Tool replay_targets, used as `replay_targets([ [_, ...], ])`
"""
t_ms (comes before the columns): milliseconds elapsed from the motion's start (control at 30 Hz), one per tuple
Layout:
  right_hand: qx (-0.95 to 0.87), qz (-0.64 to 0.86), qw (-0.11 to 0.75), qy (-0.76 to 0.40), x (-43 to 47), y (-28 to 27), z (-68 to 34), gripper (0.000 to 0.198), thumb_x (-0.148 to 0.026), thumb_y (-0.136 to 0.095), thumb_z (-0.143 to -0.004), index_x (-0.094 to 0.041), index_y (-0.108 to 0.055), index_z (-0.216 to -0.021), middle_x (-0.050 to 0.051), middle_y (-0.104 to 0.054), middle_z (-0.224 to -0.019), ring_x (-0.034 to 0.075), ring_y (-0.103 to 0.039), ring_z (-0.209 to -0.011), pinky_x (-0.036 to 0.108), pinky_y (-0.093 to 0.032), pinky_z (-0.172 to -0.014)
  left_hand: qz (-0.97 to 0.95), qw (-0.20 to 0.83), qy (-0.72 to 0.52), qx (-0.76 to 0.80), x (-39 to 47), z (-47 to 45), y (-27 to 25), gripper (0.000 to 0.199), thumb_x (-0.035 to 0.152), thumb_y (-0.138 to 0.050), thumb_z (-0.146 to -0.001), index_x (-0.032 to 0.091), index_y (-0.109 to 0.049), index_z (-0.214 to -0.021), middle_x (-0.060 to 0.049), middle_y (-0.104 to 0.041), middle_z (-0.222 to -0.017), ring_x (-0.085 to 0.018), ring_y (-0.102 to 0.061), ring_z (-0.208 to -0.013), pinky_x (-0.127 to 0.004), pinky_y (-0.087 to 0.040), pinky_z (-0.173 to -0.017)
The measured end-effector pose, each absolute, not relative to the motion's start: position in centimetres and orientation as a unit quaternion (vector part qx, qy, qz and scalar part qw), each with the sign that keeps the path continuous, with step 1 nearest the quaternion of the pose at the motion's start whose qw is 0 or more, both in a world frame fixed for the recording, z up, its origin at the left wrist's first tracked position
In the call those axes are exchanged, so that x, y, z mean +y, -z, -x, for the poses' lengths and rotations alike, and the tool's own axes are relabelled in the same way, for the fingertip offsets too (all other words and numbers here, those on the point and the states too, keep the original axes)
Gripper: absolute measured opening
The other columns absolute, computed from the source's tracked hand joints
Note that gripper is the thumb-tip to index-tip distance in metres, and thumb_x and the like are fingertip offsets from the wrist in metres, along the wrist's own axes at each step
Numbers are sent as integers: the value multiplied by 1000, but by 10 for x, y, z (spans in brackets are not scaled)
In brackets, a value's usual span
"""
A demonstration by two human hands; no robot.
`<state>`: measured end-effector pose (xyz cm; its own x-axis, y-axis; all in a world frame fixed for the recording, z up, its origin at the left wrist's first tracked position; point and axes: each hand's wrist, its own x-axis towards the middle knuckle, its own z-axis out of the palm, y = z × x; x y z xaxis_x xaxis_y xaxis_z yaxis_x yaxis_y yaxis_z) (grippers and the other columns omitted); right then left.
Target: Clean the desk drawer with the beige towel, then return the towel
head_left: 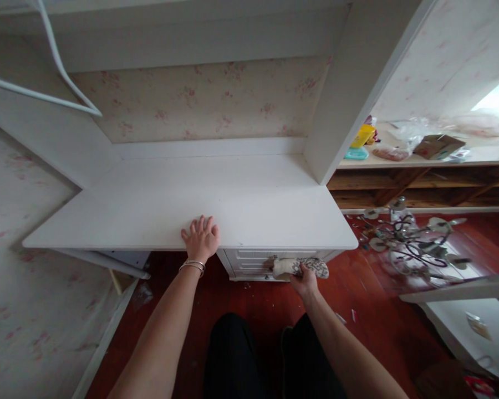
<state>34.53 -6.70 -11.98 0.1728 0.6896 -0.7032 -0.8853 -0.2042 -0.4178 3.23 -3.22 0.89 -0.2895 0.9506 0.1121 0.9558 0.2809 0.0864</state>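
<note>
My left hand [201,239] lies on the front edge of a white desk top [158,194], fingers spread and holding nothing. Bracelets circle that wrist. In my right hand [305,281] is a bunched cloth [289,267], cream with a dark grey pattern, gripped by its lower side. It is in front of the desk's white drawer fronts [246,260], just below the edge of the top. I cannot tell whether the cloth touches the drawers.
White side panels [349,94] and an upper shelf frame the desk, with a white cable [58,61] hanging at upper left. A chandelier [416,244] lies on the red floor [357,332] at right. Beyond it, a low wooden shelf [366,182] carries bags and a box [438,146].
</note>
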Motion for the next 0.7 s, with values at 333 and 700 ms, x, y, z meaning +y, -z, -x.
replay_targets([
  [333,133,443,631,-622,-82,61,-365,23,-10,-44,-93,-16,-64,-102,1,-72,-79,14,-68,-67,26,-59,-65,599,25,76,-797,-32,-30,-5,53,46,-20,-97,33,-47,-141,-4,-36,-155,-32,-29,-141,-68,-19,-110],
  [700,147,389,630,-656,-98,11,-304,25,-8,-43,-94,-14,-62,-109,5,-71,-90,14,-69,-76,28,-61,-75,598,28,85,-796,-32,-31,-5,52,45,-22,-97,33,-47,-141,-4,-38,-154,-33,-29,-141,-68,-18,-110],
])
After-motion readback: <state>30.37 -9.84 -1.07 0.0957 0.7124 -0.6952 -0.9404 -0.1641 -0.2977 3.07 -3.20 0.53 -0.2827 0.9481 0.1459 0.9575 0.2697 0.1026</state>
